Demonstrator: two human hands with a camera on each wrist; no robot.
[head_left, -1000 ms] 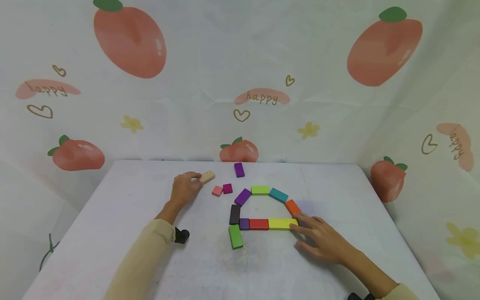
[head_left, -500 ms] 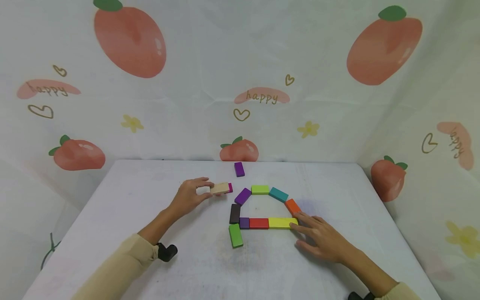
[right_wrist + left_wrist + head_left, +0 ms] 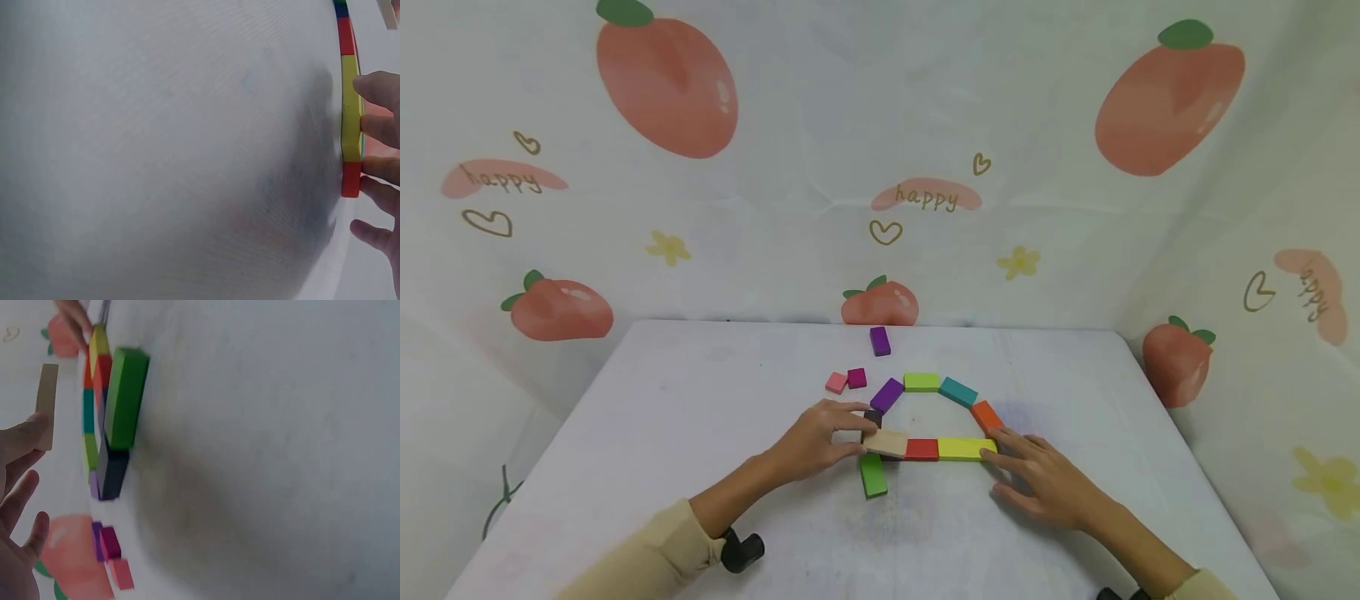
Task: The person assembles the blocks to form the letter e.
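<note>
My left hand [image 3: 820, 440] pinches a plain wooden block [image 3: 887, 443] between thumb and fingers. In the left wrist view that block [image 3: 47, 394] is lifted off the table. From the head view it covers the small dark purple block and part of the black block [image 3: 872, 416]. A green block [image 3: 874, 477] lies just below it. My right hand [image 3: 1041, 479] lies with extended fingers at the right end of the yellow block [image 3: 958, 449] and the orange block [image 3: 987, 417]. Left of the yellow one is a red block [image 3: 922, 450].
A purple block [image 3: 887, 395], a lime block [image 3: 921, 382] and a teal block [image 3: 958, 392] curve round the far side of the arrangement. Farther off lie a pink block [image 3: 836, 382], a magenta block [image 3: 857, 378] and another purple block [image 3: 880, 341] on the white table [image 3: 715, 367].
My left hand has picked up the wooden block from the back left and carried it past the pink and magenta blocks, toward me and right, over the row. The right hand has stayed put.
</note>
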